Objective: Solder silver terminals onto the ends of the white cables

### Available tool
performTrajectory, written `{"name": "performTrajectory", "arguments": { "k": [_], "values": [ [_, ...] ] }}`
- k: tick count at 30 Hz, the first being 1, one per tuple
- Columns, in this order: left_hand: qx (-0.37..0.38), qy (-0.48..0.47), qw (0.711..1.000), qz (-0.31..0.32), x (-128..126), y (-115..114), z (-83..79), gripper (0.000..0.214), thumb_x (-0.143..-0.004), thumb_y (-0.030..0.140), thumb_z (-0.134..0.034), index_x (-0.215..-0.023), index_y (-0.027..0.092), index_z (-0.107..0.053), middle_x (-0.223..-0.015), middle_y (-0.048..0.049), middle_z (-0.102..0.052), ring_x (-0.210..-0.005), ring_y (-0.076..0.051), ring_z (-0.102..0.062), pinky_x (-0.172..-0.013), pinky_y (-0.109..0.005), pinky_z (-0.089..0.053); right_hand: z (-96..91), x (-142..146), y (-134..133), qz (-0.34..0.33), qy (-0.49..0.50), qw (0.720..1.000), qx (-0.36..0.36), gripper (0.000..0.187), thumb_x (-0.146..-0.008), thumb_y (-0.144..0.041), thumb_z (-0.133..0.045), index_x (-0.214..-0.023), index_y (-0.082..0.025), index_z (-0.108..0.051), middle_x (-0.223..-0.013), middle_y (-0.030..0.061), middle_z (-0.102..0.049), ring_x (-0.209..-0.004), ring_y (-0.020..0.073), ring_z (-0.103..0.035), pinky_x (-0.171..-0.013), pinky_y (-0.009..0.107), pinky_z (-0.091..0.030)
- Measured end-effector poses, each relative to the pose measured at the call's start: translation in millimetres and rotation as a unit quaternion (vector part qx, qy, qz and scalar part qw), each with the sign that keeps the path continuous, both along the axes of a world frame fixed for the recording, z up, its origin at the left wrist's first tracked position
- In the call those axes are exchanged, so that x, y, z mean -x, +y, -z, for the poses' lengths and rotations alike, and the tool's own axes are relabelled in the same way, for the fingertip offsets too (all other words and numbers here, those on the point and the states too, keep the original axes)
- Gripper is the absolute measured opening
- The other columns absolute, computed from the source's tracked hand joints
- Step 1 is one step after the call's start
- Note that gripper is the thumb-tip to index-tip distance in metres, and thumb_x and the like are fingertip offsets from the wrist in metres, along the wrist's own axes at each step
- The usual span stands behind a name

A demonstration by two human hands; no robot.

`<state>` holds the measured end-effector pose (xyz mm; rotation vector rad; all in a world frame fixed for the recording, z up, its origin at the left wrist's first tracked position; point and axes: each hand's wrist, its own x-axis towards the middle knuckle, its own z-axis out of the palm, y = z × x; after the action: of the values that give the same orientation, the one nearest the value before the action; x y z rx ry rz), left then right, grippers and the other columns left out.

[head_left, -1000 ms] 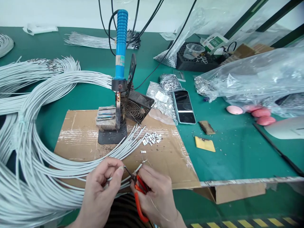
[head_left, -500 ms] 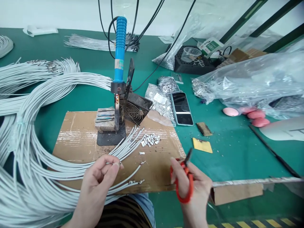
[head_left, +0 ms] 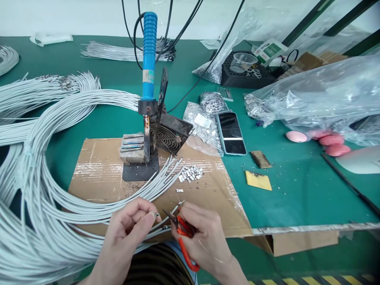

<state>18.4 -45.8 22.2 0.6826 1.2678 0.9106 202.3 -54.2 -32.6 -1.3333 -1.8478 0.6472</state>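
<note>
My left hand (head_left: 126, 235) is closed in a pinch above the near edge of the cardboard. A tiny dark speck shows at its fingertips; what it belongs to is hidden. In my right hand (head_left: 206, 233) are red-handled scissors (head_left: 186, 250), their dark blades slightly apart and pointing at the left fingertips, with a small gap between. White cables (head_left: 97, 208) curve in from the left and pass behind my left hand. Several cable ends lie by the scissors. Small metal pieces (head_left: 190, 173) are heaped on the cardboard (head_left: 219, 206), one lying apart.
A blue-handled soldering iron (head_left: 149, 59) stands tip down in a stand, beside a fan (head_left: 170, 136). To the right are a phone (head_left: 232, 134), a yellow sponge (head_left: 258, 180) and plastic bags (head_left: 320, 95). More cable bundles (head_left: 38, 93) cover the left side.
My right hand has moved left with the scissors, bringing the blades close to the left fingertips. My left hand has shifted slightly right and down, still pinching.
</note>
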Motion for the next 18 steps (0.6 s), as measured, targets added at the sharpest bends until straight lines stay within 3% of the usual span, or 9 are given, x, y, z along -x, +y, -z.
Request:
{"name": "performTrajectory", "arguments": {
  "k": [4, 10, 18],
  "values": [
    [0.025, -0.021, 0.999, 0.008, 4.0, -1.0, 0.8, 0.042, -0.073, 0.059, -0.089, -0.071, 0.019, -0.077, -0.069, 0.0012, -0.062, -0.062, -0.012, -0.040, -0.060, -0.026, -0.032, -2.3, 2.8, 0.9, -0.022, -0.009, 0.999, -0.021, 0.038, -0.076, -0.009, -0.055, -0.070, -0.025, -0.021, -0.058, -0.0068, -0.034, -0.049, 0.0083, -0.032, -0.047, 0.025, -0.022],
    [0.065, -0.070, 0.995, 0.034, 10.3, 0.7, -0.5, 0.030, -0.078, 0.048, -0.087, -0.074, 0.019, -0.078, -0.073, 0.0002, -0.064, -0.062, -0.013, -0.035, -0.062, -0.028, -0.029, -4.8, 5.3, 2.5, -0.038, -0.014, 0.999, -0.035, 0.038, -0.075, -0.009, -0.055, -0.071, -0.025, -0.021, -0.059, -0.0071, -0.033, -0.050, 0.0085, -0.031, -0.048, 0.025, -0.022],
    [0.089, -0.162, 0.976, 0.116, 24.6, 8.5, 5.0, 0.030, -0.086, 0.043, -0.082, -0.077, 0.015, -0.076, -0.054, 0.0093, -0.027, -0.058, -0.012, -0.020, -0.060, -0.028, -0.020, -6.1, 7.8, 4.0, -0.040, -0.018, 0.998, -0.045, 0.036, -0.074, -0.009, -0.055, -0.071, -0.024, -0.022, -0.060, -0.0069, -0.035, -0.050, 0.0089, -0.032, -0.048, 0.025, -0.024]
  ]
}}
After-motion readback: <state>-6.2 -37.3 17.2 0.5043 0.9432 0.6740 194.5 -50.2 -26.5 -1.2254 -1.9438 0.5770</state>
